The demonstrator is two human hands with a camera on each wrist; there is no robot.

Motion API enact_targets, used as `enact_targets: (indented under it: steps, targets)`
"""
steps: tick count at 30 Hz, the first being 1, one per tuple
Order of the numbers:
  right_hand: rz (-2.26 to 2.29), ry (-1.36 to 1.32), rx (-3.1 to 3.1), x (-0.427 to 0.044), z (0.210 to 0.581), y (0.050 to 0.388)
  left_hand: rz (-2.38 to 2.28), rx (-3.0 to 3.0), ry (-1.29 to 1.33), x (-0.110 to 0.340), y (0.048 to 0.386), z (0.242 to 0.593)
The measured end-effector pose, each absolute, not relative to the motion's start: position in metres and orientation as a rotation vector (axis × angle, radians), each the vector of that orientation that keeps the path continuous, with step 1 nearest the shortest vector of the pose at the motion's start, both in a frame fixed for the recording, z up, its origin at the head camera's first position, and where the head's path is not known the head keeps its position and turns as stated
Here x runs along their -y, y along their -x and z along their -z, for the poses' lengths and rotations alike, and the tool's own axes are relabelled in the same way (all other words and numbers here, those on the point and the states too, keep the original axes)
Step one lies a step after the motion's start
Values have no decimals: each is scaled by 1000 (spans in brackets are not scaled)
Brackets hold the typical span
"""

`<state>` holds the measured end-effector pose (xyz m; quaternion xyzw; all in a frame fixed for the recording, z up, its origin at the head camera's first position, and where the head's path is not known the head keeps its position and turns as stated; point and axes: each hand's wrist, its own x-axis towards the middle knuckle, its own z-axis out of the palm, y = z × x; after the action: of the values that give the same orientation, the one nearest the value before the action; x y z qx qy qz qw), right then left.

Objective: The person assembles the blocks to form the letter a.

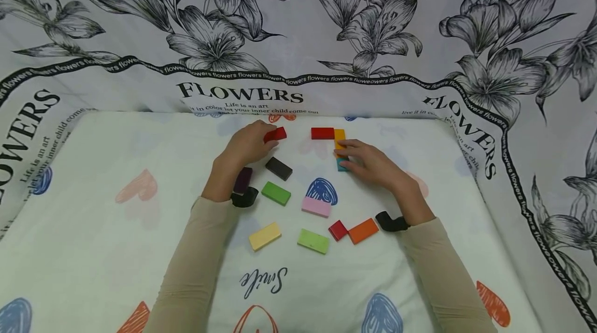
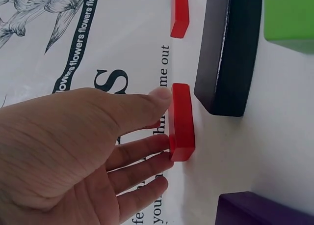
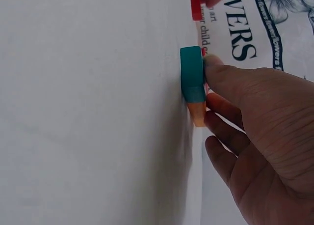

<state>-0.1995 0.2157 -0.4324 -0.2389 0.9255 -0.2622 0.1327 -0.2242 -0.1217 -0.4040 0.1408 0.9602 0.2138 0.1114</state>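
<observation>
My left hand (image 1: 249,142) pinches the left end of a red block (image 1: 276,134) between thumb and fingers; in the left wrist view the same red block (image 2: 182,122) lies at the fingertips. Across from it, my right hand (image 1: 370,164) holds a teal block (image 1: 342,165), which touches the end of a yellow-orange block (image 1: 339,134). Its fingers lie over part of the yellow-orange one. Up close, the right wrist view shows the thumb against the teal block (image 3: 192,70). A second red block (image 1: 322,133) meets the yellow-orange block at a corner.
Nearer the person lie a black block (image 1: 279,168), a dark purple block (image 1: 242,181), a green block (image 1: 276,193), a pink block (image 1: 316,206), a yellow block (image 1: 265,236), a light green block (image 1: 313,241), a small red block (image 1: 338,230) and an orange block (image 1: 363,231).
</observation>
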Motion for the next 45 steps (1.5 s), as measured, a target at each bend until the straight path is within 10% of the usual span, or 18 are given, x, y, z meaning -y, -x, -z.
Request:
enact_targets:
  steps: [45]
  targets:
    - [739,717,-2714,-214,429,199,-711,-2923,-353,120,230,417]
